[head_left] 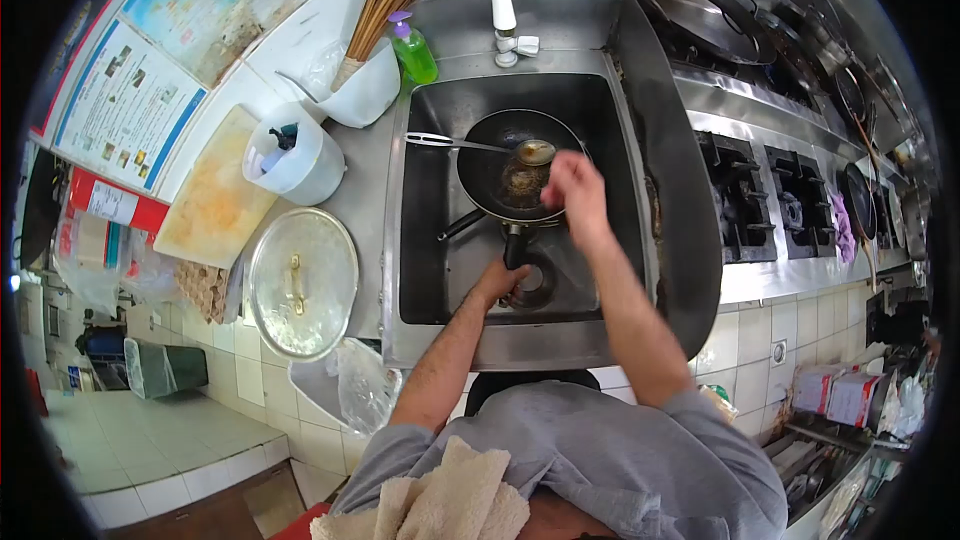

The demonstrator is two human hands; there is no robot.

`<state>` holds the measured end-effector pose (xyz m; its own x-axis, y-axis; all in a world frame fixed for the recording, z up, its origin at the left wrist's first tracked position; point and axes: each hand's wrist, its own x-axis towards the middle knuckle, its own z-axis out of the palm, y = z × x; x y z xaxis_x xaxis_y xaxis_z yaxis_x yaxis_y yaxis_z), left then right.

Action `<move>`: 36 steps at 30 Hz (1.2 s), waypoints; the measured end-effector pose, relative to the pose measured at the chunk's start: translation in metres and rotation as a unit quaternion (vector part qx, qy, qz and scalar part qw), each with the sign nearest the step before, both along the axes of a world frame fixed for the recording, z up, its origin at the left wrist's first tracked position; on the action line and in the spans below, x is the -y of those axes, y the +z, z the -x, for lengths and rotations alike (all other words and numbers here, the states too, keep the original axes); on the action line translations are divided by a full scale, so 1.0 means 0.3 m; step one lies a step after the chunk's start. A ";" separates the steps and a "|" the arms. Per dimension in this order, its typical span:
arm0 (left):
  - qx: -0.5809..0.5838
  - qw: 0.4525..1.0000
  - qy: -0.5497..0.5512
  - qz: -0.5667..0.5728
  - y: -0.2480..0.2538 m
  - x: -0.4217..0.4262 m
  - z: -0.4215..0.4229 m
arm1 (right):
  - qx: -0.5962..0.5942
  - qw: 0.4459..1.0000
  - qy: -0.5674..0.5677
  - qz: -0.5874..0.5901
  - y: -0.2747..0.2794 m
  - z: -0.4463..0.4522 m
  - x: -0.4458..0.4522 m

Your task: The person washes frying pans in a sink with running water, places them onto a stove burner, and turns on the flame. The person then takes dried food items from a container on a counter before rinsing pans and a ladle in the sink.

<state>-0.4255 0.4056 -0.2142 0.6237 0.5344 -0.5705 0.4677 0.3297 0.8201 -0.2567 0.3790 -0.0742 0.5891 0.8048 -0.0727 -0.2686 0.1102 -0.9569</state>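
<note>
A black frying pan [480, 175] sits in the steel sink, a dark residue patch in its middle. My left hand [498, 282] is closed around the pan's handle near the front of the sink. Fingers curled together, my right hand [576, 188] is over the pan's right side; what it holds, if anything, is hidden. A metal serving spoon [534, 152] rests in the pan, its handle reaching to the sink's left wall. Another black handle [461, 225] sticks out from beneath the pan.
The sink [420, 290] has a white-handled faucet [502, 15] behind it. On the left are a green soap bottle [415, 55], a white tub [310, 165], a round metal lid [303, 310] and a cutting board [215, 190]. Gas burners [735, 195] stand right, beyond a metal partition [685, 240].
</note>
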 end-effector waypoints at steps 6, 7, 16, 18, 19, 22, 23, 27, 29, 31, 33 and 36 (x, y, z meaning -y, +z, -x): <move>-0.051 0.993 0.079 -0.070 0.053 -0.048 0.117 | 0.122 0.988 -0.054 0.085 0.014 -0.264 -0.442; -0.053 0.993 0.077 -0.071 0.064 -0.049 0.120 | 0.120 0.988 -0.055 0.085 0.002 -0.299 -0.498; -0.060 0.993 0.086 -0.062 0.128 -0.062 0.083 | 0.073 0.979 -0.007 0.188 -0.149 -0.540 -0.848; -0.056 0.992 0.083 -0.078 0.086 -0.055 0.087 | 0.014 0.985 0.056 0.164 -0.163 -0.565 -0.884; -0.053 0.988 0.086 -0.117 0.051 -0.052 0.093 | -0.041 0.983 0.114 0.138 -0.179 -0.588 -0.908; -0.063 0.986 0.096 -0.122 0.088 -0.061 0.079 | -0.051 0.979 0.173 0.099 -0.217 -0.645 -0.979; -0.074 0.988 0.100 -0.088 0.120 -0.064 0.072 | -0.053 0.978 0.175 0.097 -0.224 -0.651 -0.988; -0.078 0.993 0.082 -0.026 0.148 -0.080 0.069 | -0.032 0.990 0.134 0.015 -0.219 -0.645 -0.969; -0.091 0.992 0.083 0.003 0.158 -0.080 0.063 | 0.045 0.993 0.113 0.002 -0.228 -0.639 -0.971; -0.063 0.994 0.087 0.017 0.171 -0.081 0.050 | 0.079 0.994 0.072 0.008 -0.260 -0.601 -0.967; -0.033 0.995 0.090 0.039 0.193 -0.079 0.022 | 0.216 0.966 -0.119 0.081 -0.298 -0.517 -0.920; 0.074 0.981 0.147 0.102 0.264 -0.126 -0.057 | 0.341 0.916 -0.170 0.123 -0.278 -0.264 -0.578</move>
<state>-0.4084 0.4433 -0.1349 0.5433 0.5888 -0.5984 0.2077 0.5964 0.7753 -0.1775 0.5524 -0.1577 0.7795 0.5742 0.2505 0.4102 -0.1656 -0.8969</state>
